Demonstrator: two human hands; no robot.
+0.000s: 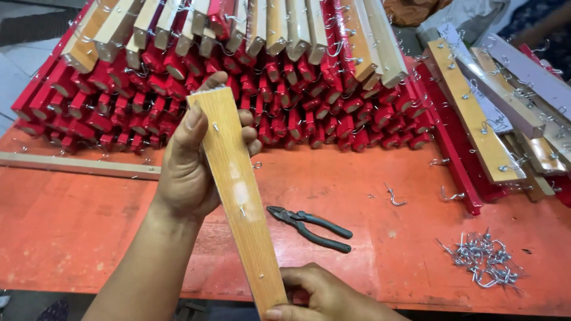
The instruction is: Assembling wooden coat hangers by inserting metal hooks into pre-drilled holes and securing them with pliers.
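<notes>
A light wooden strip (pixel 238 190) stands tilted over the orange table (pixel 71 220), its top end near the red stack. My left hand (pixel 193 160) wraps around its upper half, thumb on the front face. My right hand (pixel 324 297) pinches its lower end at the bottom edge of the view. Small metal hooks are screwed into the strip's face. Dark-handled pliers (pixel 312 227) lie on the table just right of the strip.
A big stack of red and wooden strips with hooks (pixel 238 71) fills the back. More strips lie stacked at the right (pixel 493 113). A heap of loose metal hooks (pixel 485 261) sits front right. A lone strip (pixel 77 165) lies at the left.
</notes>
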